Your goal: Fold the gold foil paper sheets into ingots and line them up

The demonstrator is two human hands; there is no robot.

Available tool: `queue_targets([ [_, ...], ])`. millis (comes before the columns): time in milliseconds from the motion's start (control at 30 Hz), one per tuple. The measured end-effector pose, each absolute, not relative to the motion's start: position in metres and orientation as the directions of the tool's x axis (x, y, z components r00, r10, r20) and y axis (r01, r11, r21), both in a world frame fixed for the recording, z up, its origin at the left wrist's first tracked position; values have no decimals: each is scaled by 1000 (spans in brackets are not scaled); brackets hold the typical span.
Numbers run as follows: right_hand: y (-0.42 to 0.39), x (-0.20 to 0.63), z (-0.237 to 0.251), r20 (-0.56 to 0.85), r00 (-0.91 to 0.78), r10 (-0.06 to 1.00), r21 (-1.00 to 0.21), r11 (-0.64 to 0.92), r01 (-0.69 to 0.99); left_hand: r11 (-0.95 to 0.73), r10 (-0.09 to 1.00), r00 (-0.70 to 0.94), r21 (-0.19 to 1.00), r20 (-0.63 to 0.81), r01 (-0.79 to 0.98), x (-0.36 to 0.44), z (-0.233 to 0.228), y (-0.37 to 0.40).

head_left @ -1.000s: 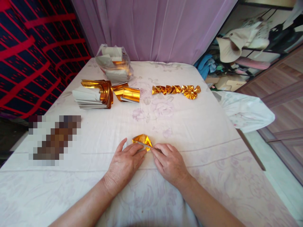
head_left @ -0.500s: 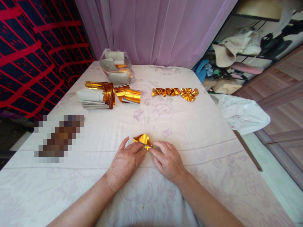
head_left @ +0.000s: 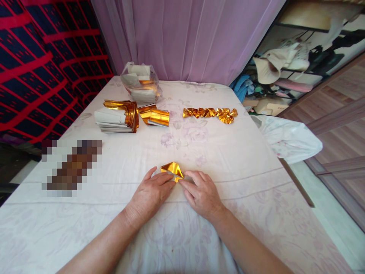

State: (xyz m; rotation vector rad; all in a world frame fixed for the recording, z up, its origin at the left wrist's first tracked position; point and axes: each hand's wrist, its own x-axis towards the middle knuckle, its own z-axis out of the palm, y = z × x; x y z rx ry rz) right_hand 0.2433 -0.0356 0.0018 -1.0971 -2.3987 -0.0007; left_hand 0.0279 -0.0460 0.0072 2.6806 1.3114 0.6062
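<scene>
At the table's point(head_left: 122, 152) near middle, the left hand point(head_left: 149, 195) and right hand point(head_left: 202, 196) grasp a partly folded gold foil sheet point(head_left: 173, 168) along its near edge; thumb placement is hard to make out. Far left lies a foil stack point(head_left: 131, 114); far right, crinkled gold pieces point(head_left: 211, 112).

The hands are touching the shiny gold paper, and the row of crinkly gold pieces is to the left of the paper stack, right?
Not quite: the row of crinkly gold pieces is to the right of the paper stack, as the head view shows. The left hand and right hand are touching the shiny gold paper.
</scene>
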Motion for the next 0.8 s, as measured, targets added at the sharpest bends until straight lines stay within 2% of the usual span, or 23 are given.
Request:
queue_targets([
  [200,-34,241,-1,490,-596,636,-156,736,659,-631,770,554,253,317,733,30,8,-44],
  [533,-34,240,1,443,-590,675,-178,711,680,-661,742,586,203,326,723,29,8,-43],
  [700,-35,237,4,449,-593,669,-155,711,686,-649,745,590,136,312,748,33,8,-45],
  [800,-35,236,6,434,-600,672,-141,708,691,-633,763,577,158,293,758,33,8,-45],
])
